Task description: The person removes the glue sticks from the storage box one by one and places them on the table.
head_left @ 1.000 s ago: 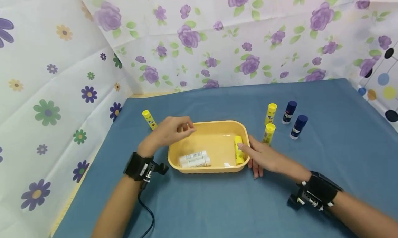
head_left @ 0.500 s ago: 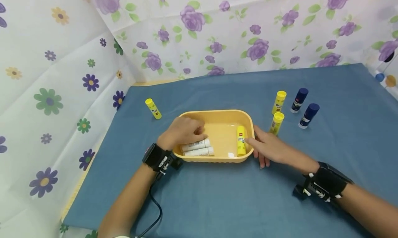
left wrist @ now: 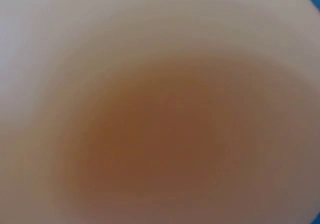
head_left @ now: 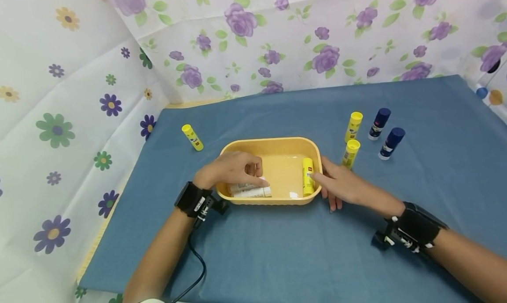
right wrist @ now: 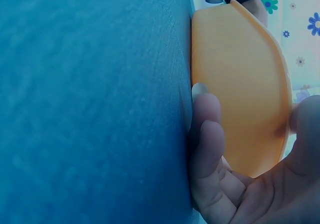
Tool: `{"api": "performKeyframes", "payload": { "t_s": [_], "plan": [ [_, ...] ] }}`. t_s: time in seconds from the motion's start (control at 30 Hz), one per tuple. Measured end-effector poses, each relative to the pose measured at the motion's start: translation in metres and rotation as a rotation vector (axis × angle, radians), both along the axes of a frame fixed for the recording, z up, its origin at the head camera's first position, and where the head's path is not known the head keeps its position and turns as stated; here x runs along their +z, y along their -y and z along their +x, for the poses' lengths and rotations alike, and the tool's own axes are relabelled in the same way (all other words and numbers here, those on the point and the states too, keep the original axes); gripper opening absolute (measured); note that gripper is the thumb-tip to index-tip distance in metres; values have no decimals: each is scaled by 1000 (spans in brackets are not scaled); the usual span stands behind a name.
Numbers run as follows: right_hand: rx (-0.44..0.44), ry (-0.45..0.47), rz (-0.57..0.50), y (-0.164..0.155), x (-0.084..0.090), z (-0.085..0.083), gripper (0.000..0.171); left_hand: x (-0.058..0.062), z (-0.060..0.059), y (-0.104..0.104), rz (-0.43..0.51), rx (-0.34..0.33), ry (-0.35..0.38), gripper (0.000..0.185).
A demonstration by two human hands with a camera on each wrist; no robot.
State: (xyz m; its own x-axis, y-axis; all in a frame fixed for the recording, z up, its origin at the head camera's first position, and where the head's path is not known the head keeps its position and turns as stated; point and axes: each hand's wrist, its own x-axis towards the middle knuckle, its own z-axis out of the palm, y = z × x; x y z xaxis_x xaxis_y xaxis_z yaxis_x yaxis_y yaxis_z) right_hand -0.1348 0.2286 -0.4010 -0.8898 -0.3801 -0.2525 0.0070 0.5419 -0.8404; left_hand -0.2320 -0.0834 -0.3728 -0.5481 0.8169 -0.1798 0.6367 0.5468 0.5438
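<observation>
A yellow tray [head_left: 273, 140] sits on the blue cloth. Two white glue sticks [head_left: 255, 191] lie in its left end, and a yellow glue stick [head_left: 307, 175] lies along its right wall. My left hand [head_left: 231, 167] reaches into the tray with its fingers curled down over the upper white stick, which they mostly hide. My right hand [head_left: 336, 184] grips the tray's right rim, thumb inside by the yellow stick. In the right wrist view its fingers [right wrist: 210, 149] press the tray's outer wall [right wrist: 240, 84]. The left wrist view is a blur.
One yellow glue stick [head_left: 192, 137] stands left of the tray. To the right stand two yellow sticks [head_left: 354, 126] [head_left: 350, 152] and two dark blue ones [head_left: 379, 123] [head_left: 391, 142]. Floral sheets wall in the back and left. A cable [head_left: 196, 268] trails from my left wrist.
My left hand has come down from above the tray's left rim into the tray, onto the white sticks. My right hand has stayed on the right rim.
</observation>
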Motion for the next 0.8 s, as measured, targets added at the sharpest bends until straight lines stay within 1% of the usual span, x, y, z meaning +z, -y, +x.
{"api": "performKeyframes", "payload": {
  "t_s": [0.07, 0.13, 0.17, 0.23, 0.3, 0.47, 0.53, 0.57, 0.63, 0.7, 0.8],
  "plan": [
    [1, 0, -4, 0, 0, -1, 49, 1, 0, 0, 5, -9, 56, 25],
    [3, 0, -5, 0, 1, -1, 48, 2, 0, 0, 0, -17, 96, 22],
    [3, 2, -5, 0, 1, -1, 47, 2, 1, 0, -8, -14, 111, 21],
    [4, 5, -3, 0, 1, -1, 46, 3, 6, -1, -40, -1, 111, 20],
    [6, 6, -1, 0, 1, -1, 46, 5, 12, -2, -74, 21, 95, 20],
    [9, 12, -1, 1, 0, -2, 42, 13, 26, -4, -172, 118, 27, 20],
    [11, 17, -1, 1, 0, -2, 40, 16, 30, -4, -212, 140, 2, 18],
    [11, 19, -1, 0, 0, -2, 40, 18, 31, -4, -222, 141, -17, 18],
    [7, 23, -1, 0, 0, -2, 42, 21, 34, -5, -232, 147, -64, 18],
    [4, 25, -2, 0, 0, -2, 45, 24, 34, -5, -221, 153, -105, 18],
    [2, 27, -5, -1, 1, -3, 49, 28, 35, -5, -200, 175, -139, 20]
  ]
}}
